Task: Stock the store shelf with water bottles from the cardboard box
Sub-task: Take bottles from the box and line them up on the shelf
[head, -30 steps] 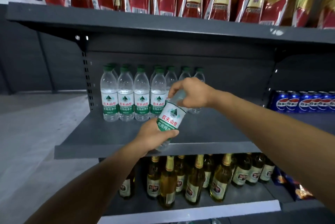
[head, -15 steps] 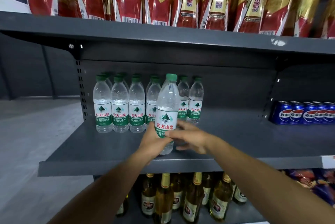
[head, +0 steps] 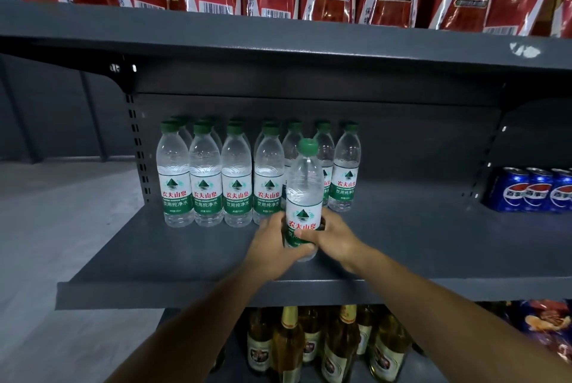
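Note:
A clear water bottle (head: 304,193) with a green cap and green label stands upright on the dark grey shelf (head: 418,246), near its front. My left hand (head: 272,246) grips its lower part from the left, thumb across the label. My right hand (head: 335,235) holds it from the right. Behind it, several matching water bottles (head: 205,184) stand in rows at the shelf's back left. The cardboard box is out of view.
Blue Pepsi cans (head: 534,190) sit at the shelf's right end. The upper shelf (head: 278,39) carries red and gold packs. Below are glass bottles (head: 337,348) with gold caps. Grey floor (head: 46,243) lies to the left.
The bottle went from tilted in both hands to upright on the shelf. My right hand moved from the bottle's top down to its lower side. The view came closer to the shelf.

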